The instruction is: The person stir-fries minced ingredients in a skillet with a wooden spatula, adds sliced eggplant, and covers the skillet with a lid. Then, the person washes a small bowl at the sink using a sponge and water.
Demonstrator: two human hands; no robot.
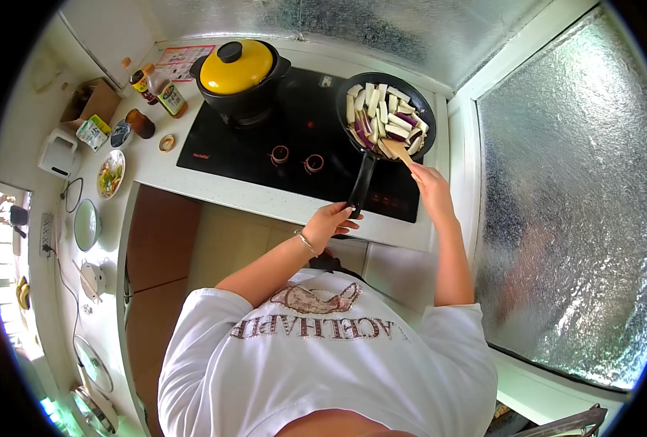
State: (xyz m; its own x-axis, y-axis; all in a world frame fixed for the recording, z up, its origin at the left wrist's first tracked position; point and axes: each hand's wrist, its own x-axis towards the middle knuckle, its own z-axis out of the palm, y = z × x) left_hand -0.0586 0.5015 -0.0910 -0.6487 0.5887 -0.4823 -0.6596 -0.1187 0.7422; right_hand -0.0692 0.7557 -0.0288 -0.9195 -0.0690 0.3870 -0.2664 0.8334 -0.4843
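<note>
A black frying pan [343,120] sits on the right side of the black cooktop [265,186]. Strips of eggplant [385,109], pale with purple skin, fill much of it. My left hand [330,224] is closed round the end of the pan's handle [363,182], near the counter's front edge. In my right hand [430,188] is a wooden spatula [402,153], its blade tilted down into the pan at the near edge of the eggplant. The tip of the blade is partly hidden among the strips.
A dark pot with a yellow lid [236,67] stands at the cooktop's back left. Left of it are bottles [169,98], a jar [140,124], a plate of cut vegetables [111,175] and a green bowl [87,224]. A foil-covered panel [571,197] rises close on the right.
</note>
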